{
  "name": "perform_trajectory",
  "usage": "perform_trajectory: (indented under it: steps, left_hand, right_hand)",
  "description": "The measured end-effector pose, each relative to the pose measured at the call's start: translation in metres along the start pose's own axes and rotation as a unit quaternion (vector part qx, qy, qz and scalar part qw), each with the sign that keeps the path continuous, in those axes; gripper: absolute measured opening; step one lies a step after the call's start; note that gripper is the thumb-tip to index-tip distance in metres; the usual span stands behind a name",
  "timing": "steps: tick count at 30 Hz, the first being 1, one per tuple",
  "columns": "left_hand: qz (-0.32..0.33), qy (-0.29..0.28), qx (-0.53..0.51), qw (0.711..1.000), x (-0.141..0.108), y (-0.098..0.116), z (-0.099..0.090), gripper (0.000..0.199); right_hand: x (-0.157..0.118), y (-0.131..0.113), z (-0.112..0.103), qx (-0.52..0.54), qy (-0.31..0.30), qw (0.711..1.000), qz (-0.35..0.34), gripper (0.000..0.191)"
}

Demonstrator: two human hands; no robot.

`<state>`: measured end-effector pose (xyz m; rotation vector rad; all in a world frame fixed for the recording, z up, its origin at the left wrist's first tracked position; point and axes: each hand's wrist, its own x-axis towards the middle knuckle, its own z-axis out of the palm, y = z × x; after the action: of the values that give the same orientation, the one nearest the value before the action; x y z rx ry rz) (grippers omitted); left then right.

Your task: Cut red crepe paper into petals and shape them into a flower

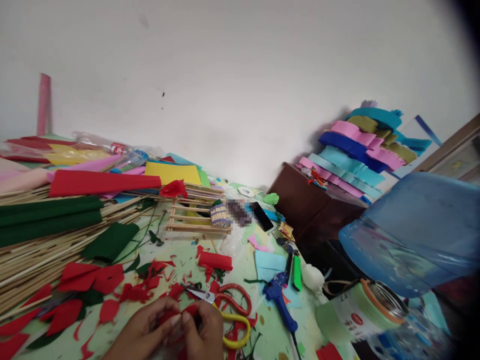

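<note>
At the bottom middle, my left hand (146, 330) and my right hand (205, 330) pinch a piece of red crepe paper (190, 309) between thumbs and fingers. Most of that piece is hidden by the hands. Just beyond my right hand lie scissors (245, 299) with one red and one yellow handle, blades pointing left. Red paper scraps (108, 280) and green bits are scattered left of my left hand. A blue glue gun (279, 300) rests to the right of the scissors.
Thin wooden sticks (41, 265), rolled dark green paper (48, 220) and red paper (105, 182) fill the left. A stick frame (198, 227) and phone (263, 216) lie farther back. A green tin (345, 317), blue plastic chair (420, 225) and brown box (315, 200) stand right.
</note>
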<state>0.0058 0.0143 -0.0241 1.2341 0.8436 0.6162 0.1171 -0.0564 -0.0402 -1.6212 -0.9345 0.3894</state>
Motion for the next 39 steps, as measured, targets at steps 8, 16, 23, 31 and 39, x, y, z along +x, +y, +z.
perform_trajectory:
  steps: [8, 16, 23, 31, 39]
  left_hand:
    - [-0.011, 0.008, -0.013, 1.0, 0.0, 0.001, 0.0, 0.038]
    - [0.02, -0.007, 0.018, 1.0, 0.0, -0.002, -0.002, 0.032]
    - [-0.006, -0.018, -0.023, 1.0, 0.001, -0.007, -0.002, 0.035]
    - [-0.011, -0.016, -0.027, 0.999, -0.001, -0.002, -0.001, 0.035]
    - [-0.01, -0.019, -0.02, 1.0, -0.001, -0.002, 0.0, 0.035]
  right_hand:
    - [-0.001, -0.008, -0.003, 0.015, -0.008, 0.999, 0.031, 0.009]
    - [-0.002, -0.004, -0.002, 0.021, -0.026, 0.999, 0.03, 0.009]
    - [-0.001, -0.009, -0.001, 0.027, -0.017, 0.999, 0.029, 0.008]
    - [-0.002, -0.009, -0.002, 0.005, -0.02, 1.0, 0.022, 0.009]
    - [-0.002, -0.004, -0.001, 0.003, -0.027, 0.999, 0.018, 0.011]
